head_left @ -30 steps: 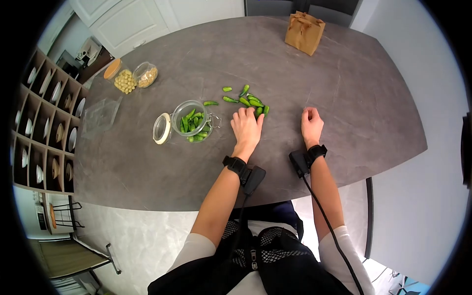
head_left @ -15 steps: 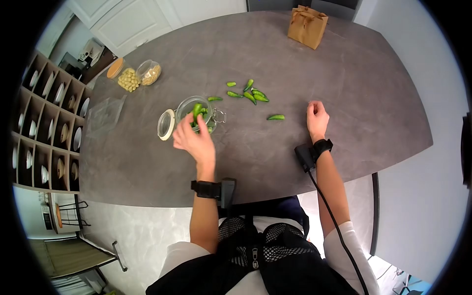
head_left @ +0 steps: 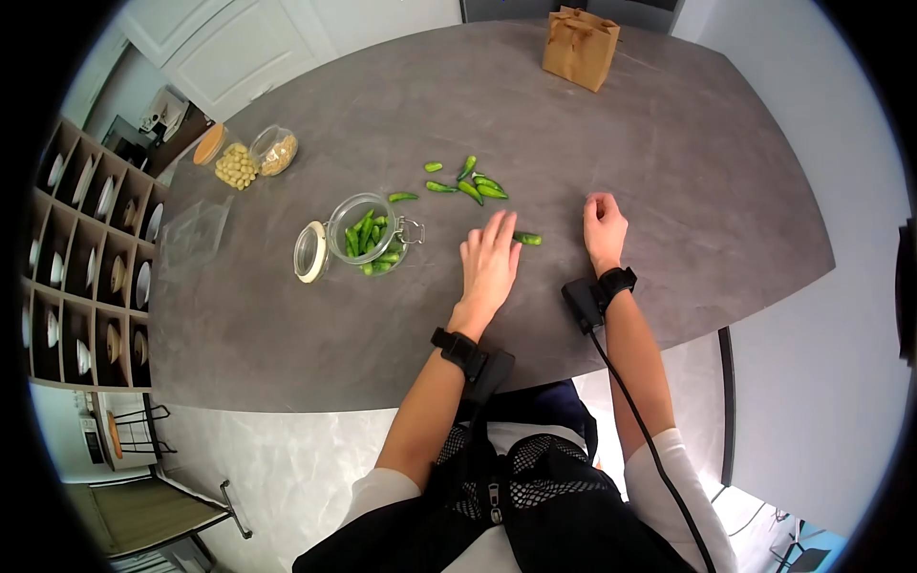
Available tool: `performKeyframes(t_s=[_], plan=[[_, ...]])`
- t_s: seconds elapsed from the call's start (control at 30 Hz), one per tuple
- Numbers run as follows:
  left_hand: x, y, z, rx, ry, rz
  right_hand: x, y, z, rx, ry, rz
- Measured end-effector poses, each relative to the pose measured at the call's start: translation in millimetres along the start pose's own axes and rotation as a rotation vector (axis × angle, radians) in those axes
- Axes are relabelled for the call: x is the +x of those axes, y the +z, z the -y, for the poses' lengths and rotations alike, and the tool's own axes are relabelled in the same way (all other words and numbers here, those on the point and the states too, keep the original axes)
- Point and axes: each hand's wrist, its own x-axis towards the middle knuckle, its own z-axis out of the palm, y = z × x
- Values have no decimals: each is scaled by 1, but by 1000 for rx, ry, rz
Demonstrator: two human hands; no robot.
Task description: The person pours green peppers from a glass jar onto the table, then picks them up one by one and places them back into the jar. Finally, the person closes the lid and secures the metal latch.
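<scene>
My left hand [head_left: 490, 258] hovers low over the table, fingers stretched out and slightly apart, with nothing in them. Right beside its fingertips lies a single green chili pepper [head_left: 528, 239], its left end partly covered by the hand. My right hand [head_left: 605, 229] rests on the table further right, fingers curled closed and no object showing in them. To the left stands a glass clip-top jar [head_left: 336, 239], its lid [head_left: 309, 252] swung open to the left and several green chili peppers [head_left: 365, 234] inside. Beyond my left hand lies a loose group of green chili peppers [head_left: 470, 192].
Two glass jars, one with pale round pieces [head_left: 236, 167] and a wooden lid, one with beige contents [head_left: 278, 153], stand at the far left. A clear plastic tray [head_left: 196, 234] lies near the left edge. A brown paper bag [head_left: 581, 50] stands at the back.
My left hand has let a green chili pepper go into the jar and moved right, its fingers opening out near the lone pepper. My right hand stays in place, closed.
</scene>
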Motion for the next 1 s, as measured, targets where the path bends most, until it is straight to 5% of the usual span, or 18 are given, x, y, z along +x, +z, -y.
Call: performKeyframes(t_s=[0.23,0.5,0.73,0.83,1.0], plan=[[5,10,7,-5,102,203,-1,-1,3,48,-2,-4],[-3,-93,49,342,-88,-457,-1,0,0,47,-40,-21],[1,-115,66,402,-277,-413,-2,-4,7,3,25,28],[3,-84,42,176,-10,-335,-1,-1,1,28,-37,-19],[22,-24,32,61,-14,-115,-1,-2,4,15,3,8]])
